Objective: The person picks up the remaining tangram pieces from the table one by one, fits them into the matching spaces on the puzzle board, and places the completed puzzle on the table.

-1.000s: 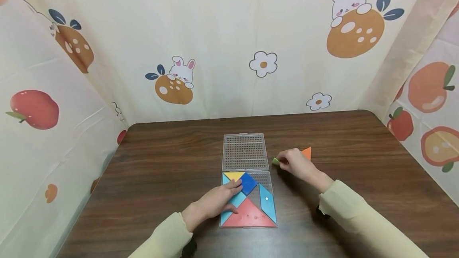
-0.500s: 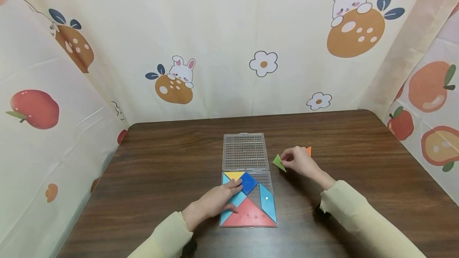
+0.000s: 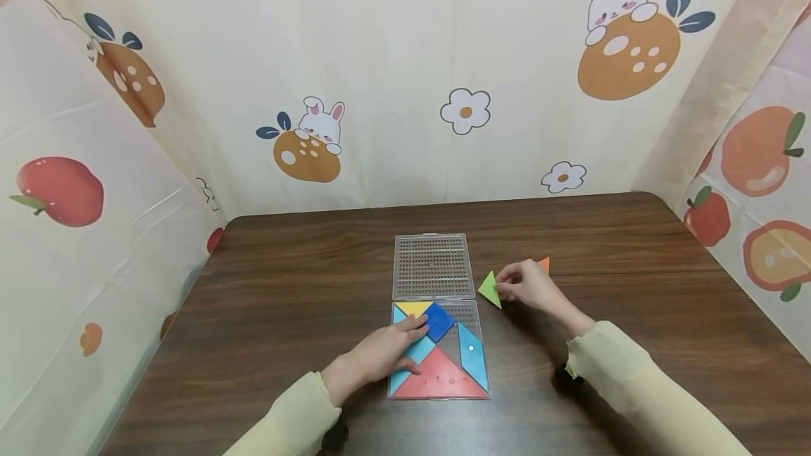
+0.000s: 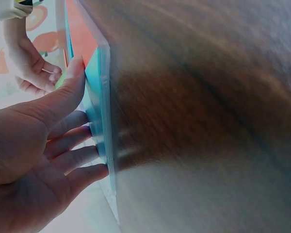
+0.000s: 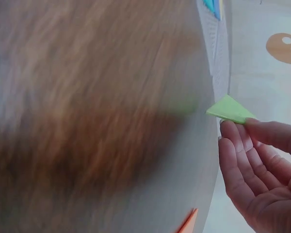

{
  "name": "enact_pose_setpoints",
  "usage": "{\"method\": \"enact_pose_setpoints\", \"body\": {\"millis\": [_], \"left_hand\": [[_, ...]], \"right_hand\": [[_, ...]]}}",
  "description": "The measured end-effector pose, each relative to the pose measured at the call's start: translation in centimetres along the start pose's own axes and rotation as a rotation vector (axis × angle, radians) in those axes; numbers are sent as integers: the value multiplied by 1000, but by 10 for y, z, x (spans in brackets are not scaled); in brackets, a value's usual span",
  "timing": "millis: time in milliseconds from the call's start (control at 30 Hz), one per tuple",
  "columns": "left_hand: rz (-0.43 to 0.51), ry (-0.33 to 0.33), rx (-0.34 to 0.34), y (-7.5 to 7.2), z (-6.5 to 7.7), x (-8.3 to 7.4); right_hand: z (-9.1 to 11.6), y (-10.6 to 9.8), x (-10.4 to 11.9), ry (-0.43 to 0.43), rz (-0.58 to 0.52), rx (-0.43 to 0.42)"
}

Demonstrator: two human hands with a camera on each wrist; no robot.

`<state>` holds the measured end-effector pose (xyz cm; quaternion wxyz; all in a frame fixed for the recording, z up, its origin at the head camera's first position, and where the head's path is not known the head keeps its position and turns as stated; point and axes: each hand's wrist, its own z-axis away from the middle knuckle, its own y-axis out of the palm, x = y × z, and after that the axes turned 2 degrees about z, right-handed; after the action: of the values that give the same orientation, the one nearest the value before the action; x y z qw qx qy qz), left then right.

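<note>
My right hand pinches a small green triangle tile by one edge, just right of the clear plastic case. In the right wrist view, thumb and fingertips hold that tile above the table. My left hand rests on the tangram pieces in the case's near half, its fingers extended near the blue square. Around it lie a yellow triangle, a large red triangle and a light-blue parallelogram. More light-blue surface is partly hidden beneath the left hand.
The case's perforated far half lies unfolded flat behind the near half. Past my right hand, an orange triangle is on the brown wooden table, partly hidden by the hand. A patterned curtain encloses the back and sides.
The green triangle, mostly hidden a second ago, has turned in my right fingers so its face shows. The right hand has shifted only slightly; the left hand stays put.
</note>
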<state>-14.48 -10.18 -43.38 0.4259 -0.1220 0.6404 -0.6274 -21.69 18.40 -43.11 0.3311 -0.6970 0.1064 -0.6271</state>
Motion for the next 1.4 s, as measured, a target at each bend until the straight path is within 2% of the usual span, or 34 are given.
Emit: {"method": "enact_pose_setpoints", "body": {"millis": [833,1033,1400], "left_hand": [[13,-30,10,0,0,-1],[17,-30,9,0,0,-1],[27,-25,9,-1,0,-1]], "right_hand": [[18,31,23,91,-160,125],[21,39,28,96,-203,156],[26,52,35,91,-218,220]]}}
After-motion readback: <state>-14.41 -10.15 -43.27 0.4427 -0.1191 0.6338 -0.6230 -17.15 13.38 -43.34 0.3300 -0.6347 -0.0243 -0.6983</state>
